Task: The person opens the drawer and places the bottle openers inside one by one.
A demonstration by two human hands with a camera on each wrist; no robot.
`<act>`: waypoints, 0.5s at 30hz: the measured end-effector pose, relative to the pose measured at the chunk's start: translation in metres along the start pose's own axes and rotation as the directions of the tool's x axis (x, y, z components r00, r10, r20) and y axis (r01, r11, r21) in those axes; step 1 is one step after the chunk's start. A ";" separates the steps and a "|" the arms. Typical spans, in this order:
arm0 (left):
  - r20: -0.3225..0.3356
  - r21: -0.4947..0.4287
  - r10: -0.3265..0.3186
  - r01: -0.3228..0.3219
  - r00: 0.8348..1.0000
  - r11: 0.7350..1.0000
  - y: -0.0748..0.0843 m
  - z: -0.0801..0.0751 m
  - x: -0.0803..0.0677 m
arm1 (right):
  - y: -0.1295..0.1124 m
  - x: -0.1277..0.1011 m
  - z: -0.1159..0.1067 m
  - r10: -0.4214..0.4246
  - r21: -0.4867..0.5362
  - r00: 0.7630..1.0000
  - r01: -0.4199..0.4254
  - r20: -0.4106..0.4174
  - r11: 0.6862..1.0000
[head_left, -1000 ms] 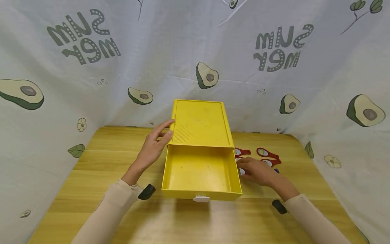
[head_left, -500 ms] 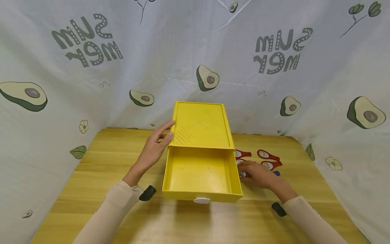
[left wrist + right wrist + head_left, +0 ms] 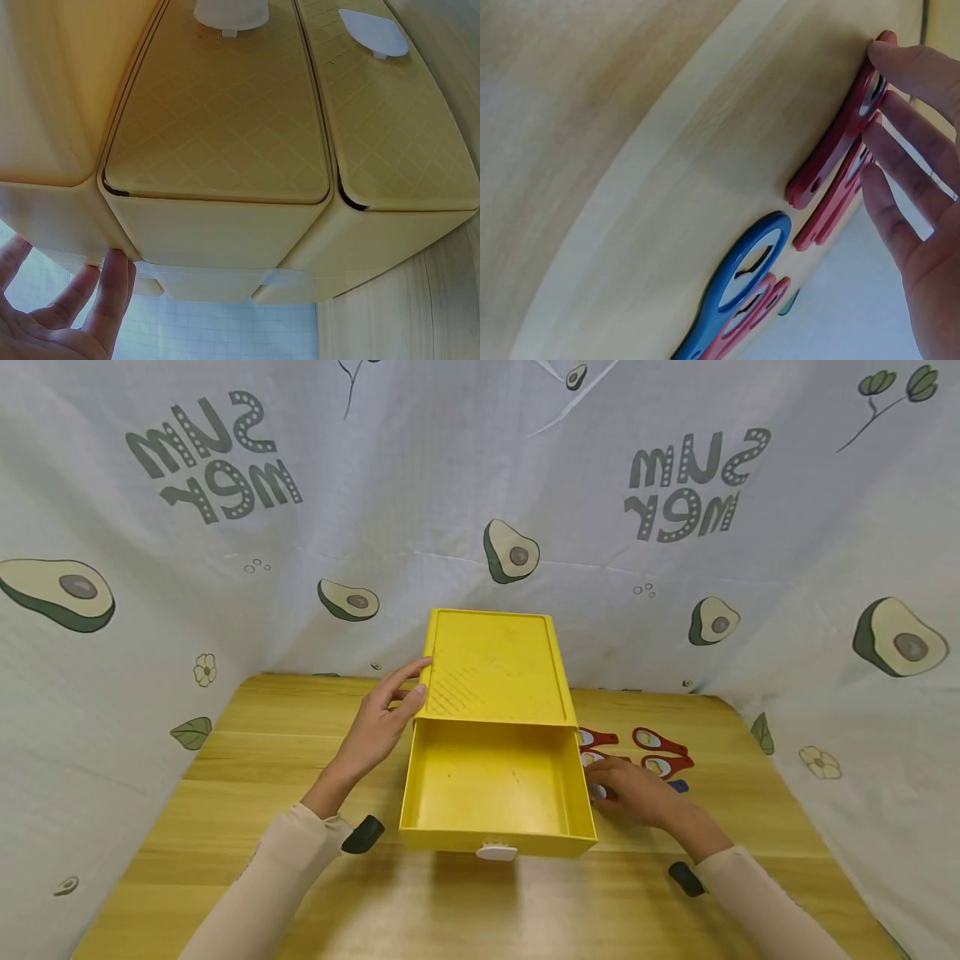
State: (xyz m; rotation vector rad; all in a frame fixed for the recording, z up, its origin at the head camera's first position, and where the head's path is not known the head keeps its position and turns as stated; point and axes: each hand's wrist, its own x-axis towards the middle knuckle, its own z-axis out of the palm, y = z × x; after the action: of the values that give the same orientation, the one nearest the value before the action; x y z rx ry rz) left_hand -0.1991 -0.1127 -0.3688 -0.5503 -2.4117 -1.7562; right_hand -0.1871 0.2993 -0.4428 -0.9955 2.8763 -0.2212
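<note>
A yellow drawer cabinet [image 3: 495, 668] stands mid-table with its top drawer [image 3: 495, 777] pulled out and bare inside. My left hand [image 3: 375, 722] rests its fingertips against the cabinet's left side, the fingers loosely spread; the left wrist view shows the same hand [image 3: 71, 311] touching the side wall. To the right of the drawer, my right hand [image 3: 630, 787] reaches low to the table. In the right wrist view its thumb and fingers pinch the head of a red bottle opener [image 3: 832, 146]. The drawer's side partly hides that spot from the head view.
More red bottle openers [image 3: 660, 740] lie right of the cabinet, with a blue bottle opener [image 3: 742, 274] among them. Two lower drawers [image 3: 217, 112] are shut. A patterned cloth [image 3: 585, 485] hangs behind the table [image 3: 285, 735].
The head view has shifted slightly. My right hand has moved a little lower beside the drawer, showing more of the blue opener. My left hand and the drawer stay put.
</note>
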 end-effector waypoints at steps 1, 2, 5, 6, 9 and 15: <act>0.000 -0.001 0.000 0.000 1.000 1.000 0.000 0.000 0.000 | 0.000 0.000 0.000 0.001 0.005 1.000 -0.001 0.001 1.000; 0.001 -0.001 0.000 0.000 1.000 1.000 -0.001 0.000 0.000 | -0.001 0.000 0.001 0.002 0.011 1.000 -0.002 0.001 1.000; 0.002 -0.004 0.002 -0.002 1.000 1.000 -0.002 0.000 -0.001 | -0.001 0.000 0.001 -0.009 0.011 1.000 0.009 -0.005 1.000; 0.003 -0.005 0.002 -0.002 1.000 1.000 -0.002 0.000 -0.001 | -0.002 0.000 0.002 -0.005 0.010 1.000 0.005 -0.006 1.000; 0.005 -0.010 0.001 -0.001 1.000 1.000 -0.002 -0.001 -0.001 | -0.002 -0.001 0.002 0.005 0.004 1.000 -0.005 -0.007 1.000; 0.008 -0.019 0.002 -0.001 1.000 1.000 -0.002 -0.001 0.000 | -0.002 -0.001 -0.001 -0.008 0.013 1.000 0.008 -0.013 1.000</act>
State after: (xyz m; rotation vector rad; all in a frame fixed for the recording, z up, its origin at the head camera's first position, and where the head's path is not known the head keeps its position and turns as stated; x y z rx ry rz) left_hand -0.2000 -0.1139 -0.3708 -0.5625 -2.4017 -1.7817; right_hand -0.1852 0.2989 -0.4416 -1.0073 2.8792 -0.2478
